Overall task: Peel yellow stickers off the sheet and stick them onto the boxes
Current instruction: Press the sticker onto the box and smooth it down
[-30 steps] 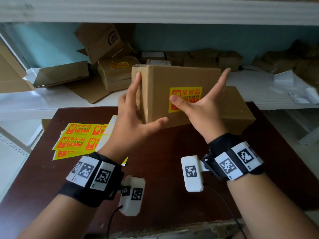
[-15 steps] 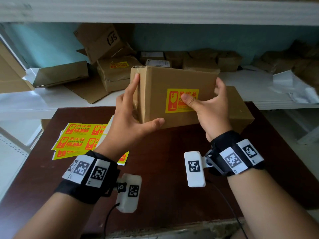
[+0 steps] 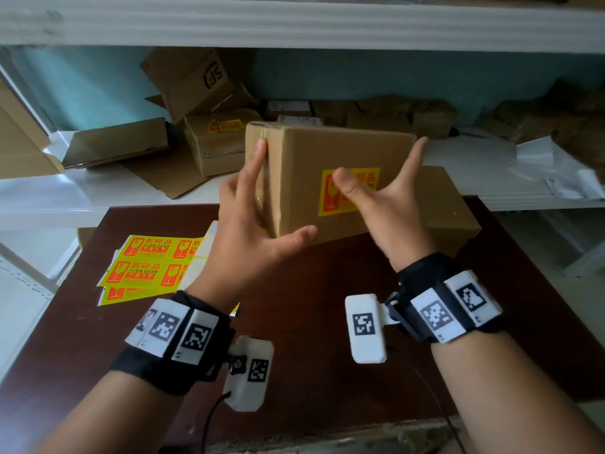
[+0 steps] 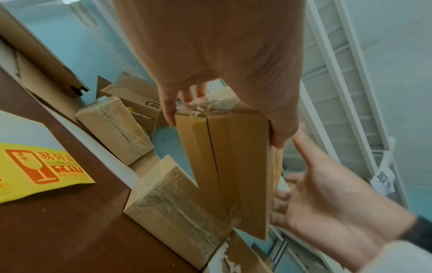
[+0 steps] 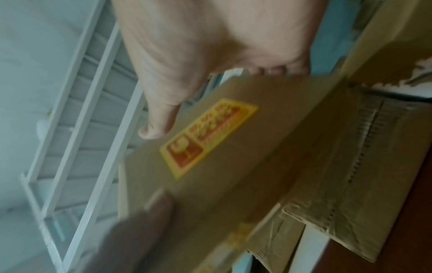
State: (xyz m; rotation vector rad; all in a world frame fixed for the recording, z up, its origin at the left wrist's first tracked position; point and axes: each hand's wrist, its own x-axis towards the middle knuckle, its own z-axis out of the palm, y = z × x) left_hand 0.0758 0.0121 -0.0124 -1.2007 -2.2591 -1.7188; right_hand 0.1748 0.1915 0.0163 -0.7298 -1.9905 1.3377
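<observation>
The left hand [image 3: 252, 231] grips the cardboard box [image 3: 330, 158] above the table [image 3: 311, 322]; the right hand [image 3: 386, 211], spread open, presses its yellow sticker [image 3: 366, 178].

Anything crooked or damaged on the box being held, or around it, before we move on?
The yellow sticker sits slightly tilted on the held box, no wrinkles visible. Behind, on the white shelf, an open box marked SF leans tipped over other boxes amid loose cardboard.

A parcel storeroom: white metal shelving [image 3: 294, 24] piled with cardboard boxes [image 3: 212, 142].
</observation>
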